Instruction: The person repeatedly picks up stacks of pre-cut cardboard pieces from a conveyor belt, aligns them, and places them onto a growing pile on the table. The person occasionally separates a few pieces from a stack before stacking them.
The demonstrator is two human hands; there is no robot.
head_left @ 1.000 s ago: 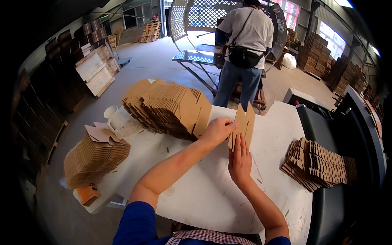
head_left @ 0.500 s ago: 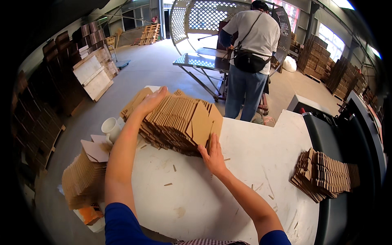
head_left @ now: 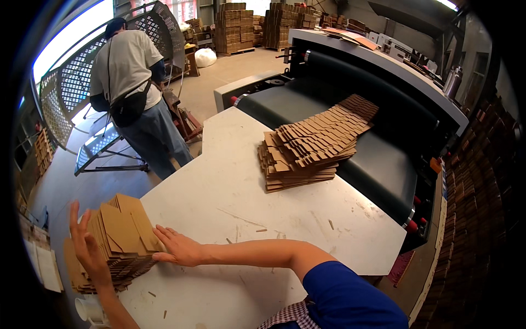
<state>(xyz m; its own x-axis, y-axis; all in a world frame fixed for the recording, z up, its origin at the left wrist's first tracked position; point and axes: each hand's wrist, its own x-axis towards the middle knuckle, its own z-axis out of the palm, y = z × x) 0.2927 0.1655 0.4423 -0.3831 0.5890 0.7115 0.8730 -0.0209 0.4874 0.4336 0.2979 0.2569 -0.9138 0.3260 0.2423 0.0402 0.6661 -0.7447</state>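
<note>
Head view: folded cardboard stack (head_left: 129, 227) sits at worktop's (head_left: 307, 219) L edge, sheets on edge, face toward R. R hand (head_left: 179, 248) flat vs. that face, fingers straight, thumb apart, pressing not gripping. L hand (head_left: 90, 252) raised at stack's other side, fingers spread, nothing in grasp; blurred, can't tell if it touches.

Risks (my guess): R hand pushes harder than L hand backs up → sheets fan out or slip off L edge, poss. knocking white mug (head_left: 90, 310) just beside. 2nd stack (head_left: 315, 145) straddles worktop's far-R edge & black belt (head_left: 378, 172); if belt ran, lower sheets could drag & pile lean.

Surface: white, scuffed, w/ loose cardboard scraps (head_left: 261, 230) mid-top, more nr stack's near side.

Room: co-worker (head_left: 129, 77), back turned, beyond far-L edge, nr lattice screen (head_left: 82, 77); past far edge, cardboard bales (head_left: 235, 30) & white sack (head_left: 205, 57).
</note>
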